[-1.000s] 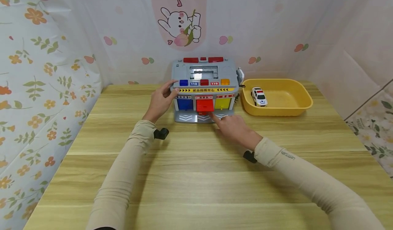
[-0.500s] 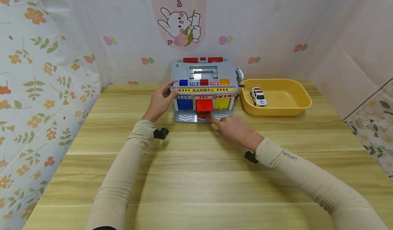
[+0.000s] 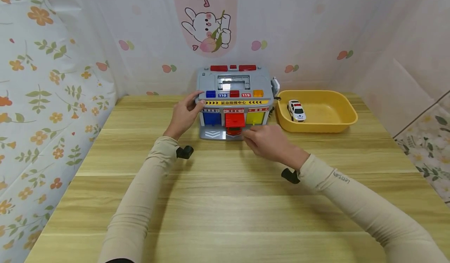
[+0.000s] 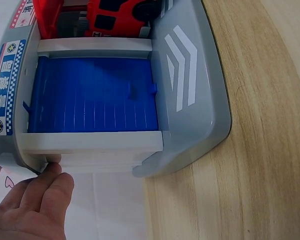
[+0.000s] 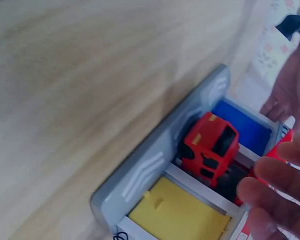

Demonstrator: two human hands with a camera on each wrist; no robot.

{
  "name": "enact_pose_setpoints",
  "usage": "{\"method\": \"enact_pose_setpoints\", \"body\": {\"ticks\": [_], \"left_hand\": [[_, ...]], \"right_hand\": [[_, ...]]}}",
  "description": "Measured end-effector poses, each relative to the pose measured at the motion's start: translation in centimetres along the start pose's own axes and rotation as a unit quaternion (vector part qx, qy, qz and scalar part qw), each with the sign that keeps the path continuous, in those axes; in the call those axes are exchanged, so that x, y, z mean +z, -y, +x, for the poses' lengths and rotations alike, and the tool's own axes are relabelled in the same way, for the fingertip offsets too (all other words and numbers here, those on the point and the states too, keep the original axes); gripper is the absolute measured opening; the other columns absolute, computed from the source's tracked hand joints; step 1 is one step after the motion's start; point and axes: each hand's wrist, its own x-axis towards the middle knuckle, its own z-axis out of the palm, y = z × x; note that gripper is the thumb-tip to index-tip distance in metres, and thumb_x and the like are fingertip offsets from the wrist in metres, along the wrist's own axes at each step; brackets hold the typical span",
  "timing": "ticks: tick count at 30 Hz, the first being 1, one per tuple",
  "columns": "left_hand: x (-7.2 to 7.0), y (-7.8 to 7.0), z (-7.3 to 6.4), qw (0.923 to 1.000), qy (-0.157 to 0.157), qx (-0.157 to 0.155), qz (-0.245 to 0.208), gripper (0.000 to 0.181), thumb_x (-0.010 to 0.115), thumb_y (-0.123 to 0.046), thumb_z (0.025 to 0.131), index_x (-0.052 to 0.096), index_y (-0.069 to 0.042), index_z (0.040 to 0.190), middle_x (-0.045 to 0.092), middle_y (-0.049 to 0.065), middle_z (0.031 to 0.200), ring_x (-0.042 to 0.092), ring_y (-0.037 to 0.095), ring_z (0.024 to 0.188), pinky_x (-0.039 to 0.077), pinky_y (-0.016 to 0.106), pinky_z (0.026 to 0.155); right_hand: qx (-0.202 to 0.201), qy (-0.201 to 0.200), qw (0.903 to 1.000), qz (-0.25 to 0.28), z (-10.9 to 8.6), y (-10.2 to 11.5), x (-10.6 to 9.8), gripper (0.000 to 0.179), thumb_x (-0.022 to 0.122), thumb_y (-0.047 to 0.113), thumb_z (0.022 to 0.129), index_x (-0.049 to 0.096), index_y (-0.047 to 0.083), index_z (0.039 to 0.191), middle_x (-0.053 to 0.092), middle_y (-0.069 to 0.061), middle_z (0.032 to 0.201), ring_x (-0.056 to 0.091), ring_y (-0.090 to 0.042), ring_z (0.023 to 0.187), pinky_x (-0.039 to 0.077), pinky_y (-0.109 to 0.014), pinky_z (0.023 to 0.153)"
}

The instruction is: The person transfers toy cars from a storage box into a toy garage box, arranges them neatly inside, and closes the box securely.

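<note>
A grey toy garage (image 3: 258, 84) with a blue door (image 4: 92, 95), a raised red door (image 3: 234, 120) and a yellow door (image 5: 179, 212) stands at the table's back. Poking out of the middle bay is a red toy car (image 5: 210, 142), its front end on the grey ramp. My left hand (image 3: 184, 114) holds the garage's upper left end, thumb on the front edge and fingers round the side. My right hand (image 3: 267, 142) is just right of the red car, fingers loosely curled, holding nothing.
Right of the garage is a yellow plastic basin (image 3: 328, 127). Inside it a white toy police car (image 3: 297, 111) leans on the left wall. A printed curtain (image 3: 147, 40) hangs behind the wooden table (image 3: 211, 200).
The red car has come farther out from under the red door onto the ramp. My right hand has drawn back slightly right, its pointing index finger now bent. My left hand stays put.
</note>
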Motion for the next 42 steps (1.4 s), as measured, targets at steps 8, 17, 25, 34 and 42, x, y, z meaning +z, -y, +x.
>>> {"method": "enact_pose_setpoints", "body": {"ticks": [8,17,25,34,42], "left_hand": [[0.0,0.0,0.0,1.0000,0.001,-0.003,0.002,0.046,0.057,-0.040,0.101,0.054,-0.027,0.145,0.057,0.013,0.147,0.061,0.028,0.130,0.051,0.045,0.110],[0.0,0.1,-0.1,1.0000,0.002,0.000,-0.004,0.046,0.058,-0.039,0.101,0.054,-0.025,0.144,0.057,0.014,0.147,0.061,0.028,0.130,0.051,0.045,0.109],[0.1,0.1,-0.1,1.0000,0.003,-0.001,-0.004,0.046,0.058,-0.040,0.101,0.054,-0.026,0.145,0.055,0.014,0.148,0.060,0.028,0.132,0.050,0.046,0.110],[0.1,-0.1,0.0,1.0000,0.004,0.001,-0.007,0.046,0.058,-0.039,0.101,0.053,-0.026,0.145,0.058,0.013,0.146,0.061,0.028,0.131,0.050,0.046,0.110],[0.0,0.0,-0.2,1.0000,-0.002,0.001,-0.001,0.046,0.058,-0.040,0.101,0.054,-0.026,0.145,0.057,0.014,0.147,0.061,0.029,0.131,0.050,0.046,0.110]], "right_hand": [[0.006,-0.103,0.9946,0.016,1.4,-0.4,-1.0,0.015,0.075,0.019,0.089,0.077,0.008,0.099,0.077,-0.008,0.095,0.072,-0.023,0.082,0.061,-0.032,0.066],[0.050,-0.078,0.9955,0.020,4.3,-1.9,-0.7,0.065,0.084,0.026,0.082,0.056,0.011,0.138,0.052,-0.019,0.141,0.040,-0.038,0.137,0.044,-0.055,0.112],[0.115,-0.001,0.9929,0.029,5.3,-2.9,0.6,0.108,0.090,0.035,0.072,0.026,0.021,0.158,0.030,-0.019,0.160,0.015,-0.040,0.151,0.024,-0.064,0.118],[0.118,0.004,0.9928,-0.022,5.6,-3.3,1.6,0.118,0.090,0.043,0.070,0.018,0.023,0.160,0.038,-0.016,0.155,0.023,-0.036,0.149,0.015,-0.064,0.116],[0.102,-0.004,0.9933,-0.054,5.9,-3.3,2.7,0.117,0.091,0.040,0.070,0.017,0.024,0.160,0.036,-0.018,0.152,0.030,-0.036,0.144,0.014,-0.064,0.116]]}}
